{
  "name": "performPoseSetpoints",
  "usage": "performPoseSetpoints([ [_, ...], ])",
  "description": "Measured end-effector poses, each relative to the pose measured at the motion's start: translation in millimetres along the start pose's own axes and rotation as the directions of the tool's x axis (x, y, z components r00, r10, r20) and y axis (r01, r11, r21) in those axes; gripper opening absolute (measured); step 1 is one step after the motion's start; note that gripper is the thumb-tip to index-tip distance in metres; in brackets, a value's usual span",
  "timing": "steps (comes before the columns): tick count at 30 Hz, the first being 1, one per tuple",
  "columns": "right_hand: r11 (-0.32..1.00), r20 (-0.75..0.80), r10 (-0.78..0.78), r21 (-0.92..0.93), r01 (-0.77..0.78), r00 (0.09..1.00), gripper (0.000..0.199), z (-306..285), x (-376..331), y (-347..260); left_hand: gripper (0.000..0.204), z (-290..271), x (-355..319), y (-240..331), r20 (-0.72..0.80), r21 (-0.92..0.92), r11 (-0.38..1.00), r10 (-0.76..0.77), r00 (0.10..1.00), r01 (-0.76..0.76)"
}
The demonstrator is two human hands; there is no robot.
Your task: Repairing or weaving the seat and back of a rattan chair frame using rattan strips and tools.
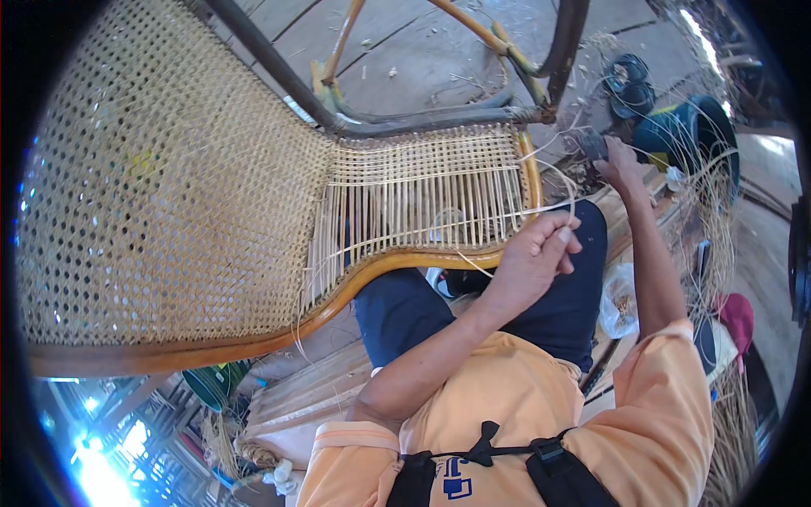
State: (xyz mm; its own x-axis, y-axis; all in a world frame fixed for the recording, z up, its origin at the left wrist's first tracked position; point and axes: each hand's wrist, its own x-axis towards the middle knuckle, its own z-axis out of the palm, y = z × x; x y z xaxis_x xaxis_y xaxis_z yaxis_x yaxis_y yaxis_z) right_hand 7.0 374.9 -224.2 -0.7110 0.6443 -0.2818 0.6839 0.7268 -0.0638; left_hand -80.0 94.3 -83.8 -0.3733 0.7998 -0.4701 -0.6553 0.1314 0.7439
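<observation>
Left hand (536,253) is pinched shut on a thin pale cane strand (553,182) at frame centre-right, beside the half-woven rattan chair seat (422,198). Right hand (621,165), upper right, grips a small dark tool (593,144).

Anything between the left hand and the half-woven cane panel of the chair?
Head view: only a thin pale cane strand, running from the left hand to the half-woven cane panel.
</observation>
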Motion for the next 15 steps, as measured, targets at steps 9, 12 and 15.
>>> performPoseSetpoints([
  [9, -0.173, 0.223, -0.215, 0.95, -0.262, 0.951, 0.024, -104.8, -139.3, -143.8, 0.023, -14.0, -3.0, 24.2, -0.089, 0.427, 0.897, 0.165, 0.982, -0.112],
  [12, -0.321, 0.267, -0.081, 0.905, -0.278, 0.96, 0.016, -93.4, -141.5, -153.7, 0.029, -23.3, -32.4, 40.8, -0.161, 0.694, 0.714, 0.035, 0.986, 0.088],
  [15, -0.29, 0.17, 0.159, 0.95, -0.118, 0.973, 0.014, -105.7, -91.5, -104.1, 0.03, -71.6, -92.0, 52.5, -0.182, 0.837, 0.541, 0.135, 0.974, 0.082],
])
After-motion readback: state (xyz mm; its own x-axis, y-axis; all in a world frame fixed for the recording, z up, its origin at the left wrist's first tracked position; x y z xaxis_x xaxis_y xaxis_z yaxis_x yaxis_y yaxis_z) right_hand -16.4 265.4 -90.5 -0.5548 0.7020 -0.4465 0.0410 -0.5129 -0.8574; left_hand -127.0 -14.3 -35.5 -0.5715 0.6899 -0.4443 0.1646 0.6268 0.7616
